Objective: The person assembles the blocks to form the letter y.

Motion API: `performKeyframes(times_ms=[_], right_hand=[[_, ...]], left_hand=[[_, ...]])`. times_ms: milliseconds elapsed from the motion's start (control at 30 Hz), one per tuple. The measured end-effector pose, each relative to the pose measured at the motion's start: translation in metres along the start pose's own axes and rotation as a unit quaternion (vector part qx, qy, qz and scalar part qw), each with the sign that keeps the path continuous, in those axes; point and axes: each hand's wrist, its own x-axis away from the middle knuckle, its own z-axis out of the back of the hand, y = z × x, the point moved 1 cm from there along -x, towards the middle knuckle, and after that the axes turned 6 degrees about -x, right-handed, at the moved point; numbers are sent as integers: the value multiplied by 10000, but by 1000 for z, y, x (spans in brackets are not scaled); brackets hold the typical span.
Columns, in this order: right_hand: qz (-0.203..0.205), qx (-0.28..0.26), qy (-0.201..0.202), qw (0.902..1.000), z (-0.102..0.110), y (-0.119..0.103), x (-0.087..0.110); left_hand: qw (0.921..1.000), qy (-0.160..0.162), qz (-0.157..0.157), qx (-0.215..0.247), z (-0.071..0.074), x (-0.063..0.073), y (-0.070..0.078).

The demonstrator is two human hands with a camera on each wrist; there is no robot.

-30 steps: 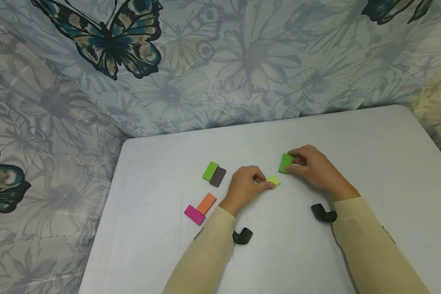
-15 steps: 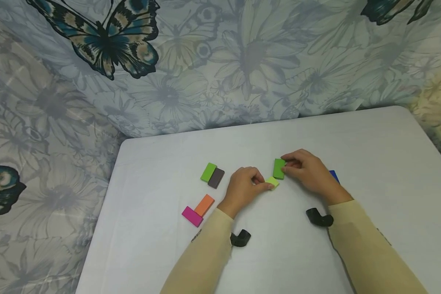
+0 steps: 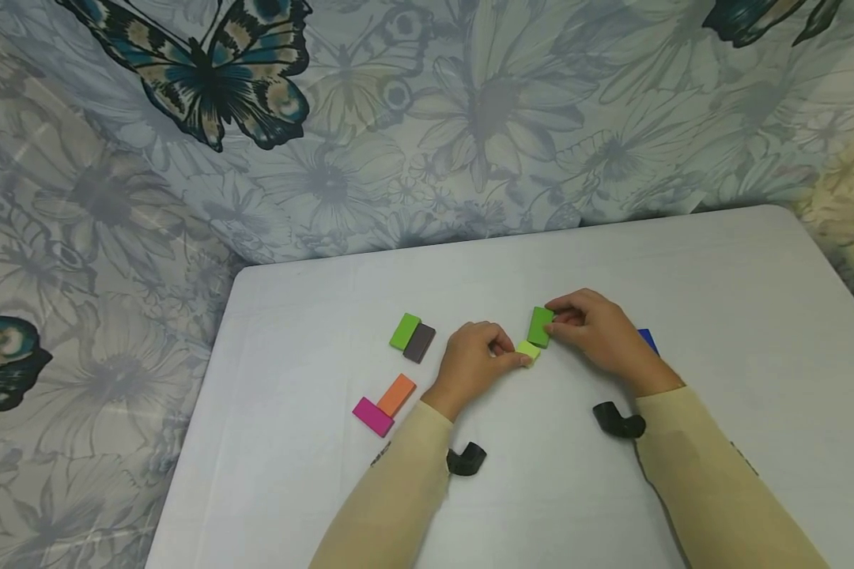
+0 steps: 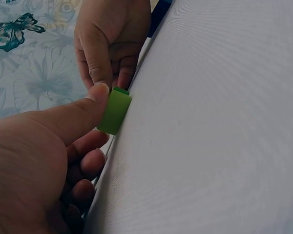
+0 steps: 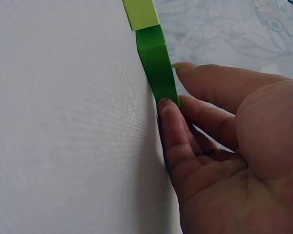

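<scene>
My left hand (image 3: 470, 362) pinches a small lime block (image 3: 529, 351) between thumb and fingers, low over the white table. Just beyond it, my right hand (image 3: 603, 340) holds a longer green block (image 3: 539, 327) by its right side with the fingertips. The two blocks meet at their ends, set at a slight angle to each other. In the left wrist view the thumb lies along the lime block (image 4: 115, 113), which mostly hides the green one. Seen from the right wrist, the green block (image 5: 157, 63) stands end to end with the lime block (image 5: 142, 13).
Left of my hands, a green block (image 3: 405, 332) lies against a dark grey block (image 3: 419, 344). Nearer to me, an orange block (image 3: 397, 395) touches a magenta block (image 3: 373, 416). Part of a blue block (image 3: 648, 341) shows behind my right wrist. Patterned cloth (image 3: 370, 158) hangs behind the table.
My right hand has brought the green block left and nearer, up against the lime block, then stayed there. The blue block has come into sight behind my right wrist. My left hand holds nearly still.
</scene>
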Motion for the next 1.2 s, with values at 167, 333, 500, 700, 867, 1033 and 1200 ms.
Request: performKeyframes(times_ms=[167,333,500,700,867,1033,1200], right_hand=[[-3,-67,-7,10000,0,-1,-1],[-14,-50,-44,10000,0,-2,-1],[8,-52,-19,10000,0,-3,-1],[75,-48,4,10000,0,-3,0],[89,-18,-16,10000,0,-2,0],[98,-2,6,10000,0,-2,1],[92,6,17,10000,1,-3,3]], left_hand=[[10000,-24,16,-23,-1,0,-1],[9999,-12,-20,-101,-1,-1,-1],[9999,-17,-68,-120,-1,-1,-1],[9999,-18,-80,-85,-1,-1,0],[9999,-26,-72,-82,-2,-1,0],[10000,-16,-84,-29,-2,0,0],[9999,53,-83,39,-1,0,1]])
